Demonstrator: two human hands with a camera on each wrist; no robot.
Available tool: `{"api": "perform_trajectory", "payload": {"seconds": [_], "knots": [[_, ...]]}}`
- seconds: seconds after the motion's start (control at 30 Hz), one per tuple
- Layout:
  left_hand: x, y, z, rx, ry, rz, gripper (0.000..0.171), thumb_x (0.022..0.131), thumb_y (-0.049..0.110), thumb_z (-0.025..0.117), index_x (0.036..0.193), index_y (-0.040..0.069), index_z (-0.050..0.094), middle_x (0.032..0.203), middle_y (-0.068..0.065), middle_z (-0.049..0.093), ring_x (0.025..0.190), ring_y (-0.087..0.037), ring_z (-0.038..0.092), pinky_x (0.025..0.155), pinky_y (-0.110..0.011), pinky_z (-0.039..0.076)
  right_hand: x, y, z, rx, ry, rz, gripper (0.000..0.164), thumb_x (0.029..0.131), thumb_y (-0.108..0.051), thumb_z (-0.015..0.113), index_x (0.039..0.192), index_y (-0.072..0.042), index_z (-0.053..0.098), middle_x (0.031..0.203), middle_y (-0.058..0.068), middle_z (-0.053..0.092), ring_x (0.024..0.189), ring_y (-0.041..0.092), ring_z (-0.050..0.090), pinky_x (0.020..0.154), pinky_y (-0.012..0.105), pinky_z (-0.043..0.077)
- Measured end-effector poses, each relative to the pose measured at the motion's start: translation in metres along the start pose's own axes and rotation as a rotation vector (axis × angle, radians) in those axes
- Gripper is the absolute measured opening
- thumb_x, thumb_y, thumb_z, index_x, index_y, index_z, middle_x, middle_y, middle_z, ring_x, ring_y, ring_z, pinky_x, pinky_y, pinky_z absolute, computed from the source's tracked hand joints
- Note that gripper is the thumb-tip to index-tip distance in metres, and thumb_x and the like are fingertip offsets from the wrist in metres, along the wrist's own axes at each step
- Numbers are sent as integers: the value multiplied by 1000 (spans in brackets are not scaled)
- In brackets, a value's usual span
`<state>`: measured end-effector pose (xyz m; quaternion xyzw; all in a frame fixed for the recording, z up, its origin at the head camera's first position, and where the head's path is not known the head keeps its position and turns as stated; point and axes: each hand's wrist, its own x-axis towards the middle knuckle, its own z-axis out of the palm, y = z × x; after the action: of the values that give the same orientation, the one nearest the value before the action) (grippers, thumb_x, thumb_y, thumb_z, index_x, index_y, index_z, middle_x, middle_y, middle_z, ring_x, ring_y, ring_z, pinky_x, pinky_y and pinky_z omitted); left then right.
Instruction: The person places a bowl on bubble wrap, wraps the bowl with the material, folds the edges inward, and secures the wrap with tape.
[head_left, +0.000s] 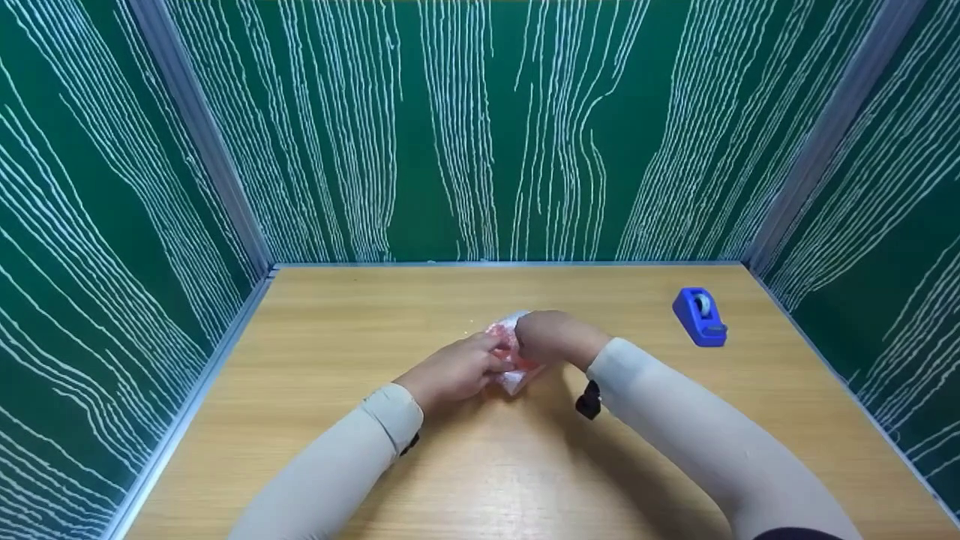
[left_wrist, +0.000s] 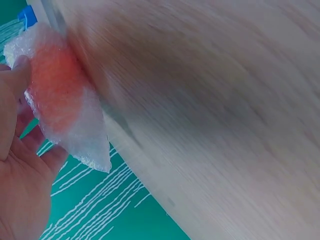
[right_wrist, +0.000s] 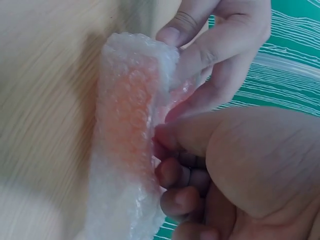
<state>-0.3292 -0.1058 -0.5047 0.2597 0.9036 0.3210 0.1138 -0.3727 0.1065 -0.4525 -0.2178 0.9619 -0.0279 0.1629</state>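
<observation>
A bubble-wrap bundle (right_wrist: pixel 112 190) stands near the middle of the table, with a red-orange thing (left_wrist: pixel 56 85) showing blurred through the clear layers; its kind stays hidden by the wrap. My left hand (head_left: pixel 461 369) holds the bundle from the left, thumb on one face and fingers round the other in the left wrist view. From the right, my right hand (head_left: pixel 553 337) reaches in with curled fingers. In the right wrist view its thumb and forefinger pinch the wrap's long edge, close below the left fingertips (right_wrist: pixel 169 36).
A blue tape dispenser (head_left: pixel 700 319) with a roll in it stands at the back right of the wooden table (head_left: pixel 360 300). Green panels (head_left: pixel 409 150) with white wavy lines close off the back and both sides. Both forearms cross the table's front half.
</observation>
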Motion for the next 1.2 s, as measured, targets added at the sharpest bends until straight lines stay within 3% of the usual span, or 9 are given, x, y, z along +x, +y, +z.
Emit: {"api": "perform_trajectory", "payload": {"seconds": [0.1,0.17,0.3,0.4,0.6,0.83,1.07,1.2], "knots": [[0,1,0,4,-4,4,61,117,39,61,175,30,45,182,7,44,170,-20,40,142,-48,31,2,-2,5,-77,52,-17,14,105,-16,73,110,-7,82,100,11,77,89,31,67,94,45,61],[1,2,0,61,-11,50,57,117,38,61,173,31,50,178,5,50,167,-20,45,141,-47,35,3,-2,9,-101,75,-14,13,106,-15,72,108,-6,81,98,11,76,86,31,66,92,44,61],[6,1,0,382,-11,259,40,117,21,63,156,25,71,159,2,68,154,-20,59,136,-41,42,3,-3,13,-110,105,-6,14,108,-16,70,107,-6,81,98,12,77,86,31,67,94,46,62],[8,3,0,491,-8,318,33,116,18,65,146,22,78,148,4,75,146,-18,64,133,-37,46,1,-2,15,-91,128,-2,14,107,-18,72,108,-7,81,100,12,78,88,32,68,98,47,62],[7,7,1,471,-21,270,31,119,30,61,141,22,81,146,3,74,143,-18,65,132,-38,47,-1,1,18,-37,166,0,14,105,-16,75,112,-6,82,107,14,81,93,33,71,102,49,63],[7,5,2,430,-22,231,34,120,29,54,143,26,79,151,3,71,146,-19,63,134,-42,46,-2,2,19,-36,190,10,17,104,-19,81,115,-6,83,104,13,81,90,31,72,100,47,65],[6,3,1,565,-15,318,37,116,11,55,140,23,80,141,3,78,144,-20,65,131,-38,48,-3,2,17,-122,224,11,10,98,-14,81,98,-4,80,88,12,76,74,28,63,84,48,66],[5,3,1,570,-7,330,35,116,11,55,138,20,81,140,2,78,143,-20,65,131,-38,48,-5,4,17,-92,247,10,9,96,-11,82,100,-4,79,90,12,77,76,27,65,85,48,66]]}}
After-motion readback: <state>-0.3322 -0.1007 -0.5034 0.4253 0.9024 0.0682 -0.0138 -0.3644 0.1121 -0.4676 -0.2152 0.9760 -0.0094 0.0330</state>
